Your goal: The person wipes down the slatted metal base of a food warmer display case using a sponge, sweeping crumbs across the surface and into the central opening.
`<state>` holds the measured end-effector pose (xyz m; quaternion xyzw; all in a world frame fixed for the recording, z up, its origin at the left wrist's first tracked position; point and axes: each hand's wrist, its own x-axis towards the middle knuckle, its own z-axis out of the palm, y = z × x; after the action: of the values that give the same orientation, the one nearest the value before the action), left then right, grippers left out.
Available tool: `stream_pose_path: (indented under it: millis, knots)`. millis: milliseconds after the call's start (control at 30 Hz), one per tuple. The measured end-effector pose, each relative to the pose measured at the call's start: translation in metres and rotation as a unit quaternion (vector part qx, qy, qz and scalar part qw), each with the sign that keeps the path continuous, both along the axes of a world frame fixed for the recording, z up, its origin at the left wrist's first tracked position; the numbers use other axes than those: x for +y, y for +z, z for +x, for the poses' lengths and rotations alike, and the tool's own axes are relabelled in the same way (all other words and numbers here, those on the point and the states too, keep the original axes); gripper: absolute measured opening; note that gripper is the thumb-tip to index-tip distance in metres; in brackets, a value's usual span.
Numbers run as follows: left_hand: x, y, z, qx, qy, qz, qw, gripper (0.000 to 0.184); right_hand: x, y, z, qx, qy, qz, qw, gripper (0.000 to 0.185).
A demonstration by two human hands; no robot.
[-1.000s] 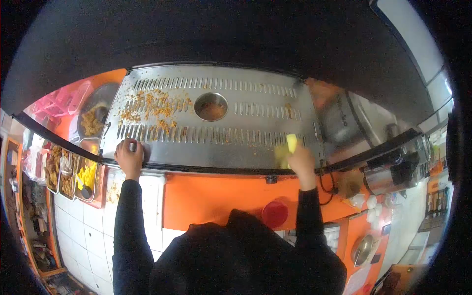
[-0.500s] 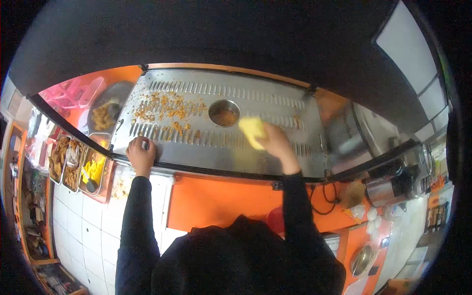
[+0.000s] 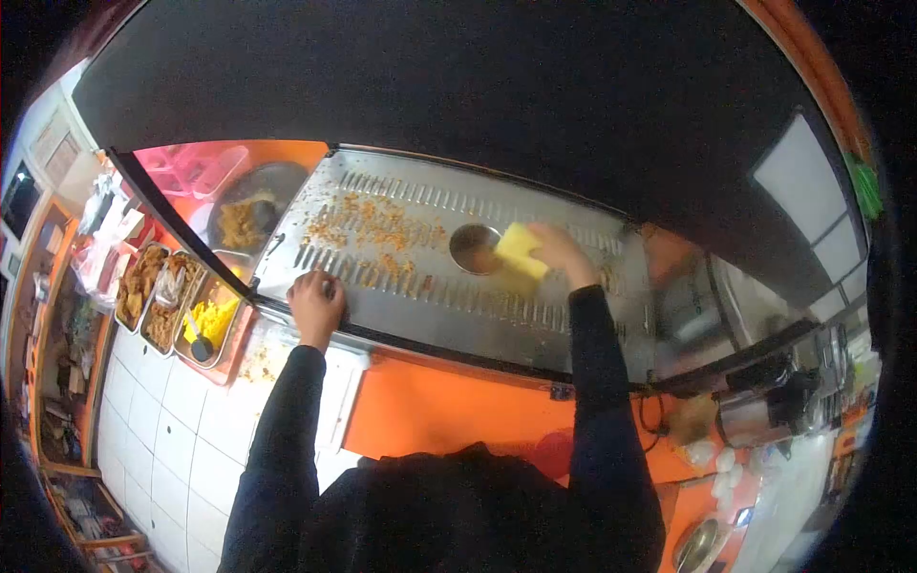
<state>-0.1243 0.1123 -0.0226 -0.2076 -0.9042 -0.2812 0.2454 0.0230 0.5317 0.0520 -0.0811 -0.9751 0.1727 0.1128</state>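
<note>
One yellow cloth (image 3: 521,250) sat just right of the round well (image 3: 473,233) in the slotted metal panel (image 3: 411,315), blurry, long axis slanting upper left to lower right, one corner pointing at the well. The right hand (image 3: 560,251) had its fingers closed on it. Way left of the well, the left hand (image 3: 315,301) had curled fingers, couldn't tell around what.
</note>
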Motion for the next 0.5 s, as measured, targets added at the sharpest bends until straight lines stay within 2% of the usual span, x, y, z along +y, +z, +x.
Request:
stream_pose_path:
  millis: [67, 100, 133, 233, 367, 433, 500]
  knots:
    - [-0.001, 0.001, -0.001, -0.017, -0.023, -0.039, 0.999, 0.018, 0.016, -0.009, 0.009, 0.037, -0.084, -0.009, 0.996, 0.041]
    - [-0.004, -0.004, -0.008, -0.039, -0.051, -0.061, 0.996, 0.024, -0.007, 0.009, 0.018, 0.010, -0.181, 0.033, 0.983, 0.040]
    - [-0.004, -0.001, -0.007, 0.000, -0.073, -0.070, 0.995, 0.027, -0.033, 0.026, 0.030, -0.018, -0.275, 0.073, 0.958, 0.038]
    - [0.001, 0.005, -0.011, 0.058, -0.169, -0.094, 0.979, 0.033, -0.051, -0.024, 0.020, -0.019, -0.399, 0.082, 0.913, 0.035]
    - [0.007, 0.030, -0.019, 0.007, -0.322, -0.096, 0.942, 0.037, -0.102, -0.035, -0.035, 0.020, -0.344, 0.082, 0.935, 0.032]
    - [0.003, 0.041, -0.029, -0.020, -0.341, -0.048, 0.939, 0.028, -0.127, -0.027, -0.064, -0.002, -0.298, 0.056, 0.953, 0.035]
    - [-0.003, 0.037, -0.052, -0.038, -0.350, 0.018, 0.936, 0.022, -0.149, -0.025, -0.082, 0.053, -0.235, 0.073, 0.968, 0.032]
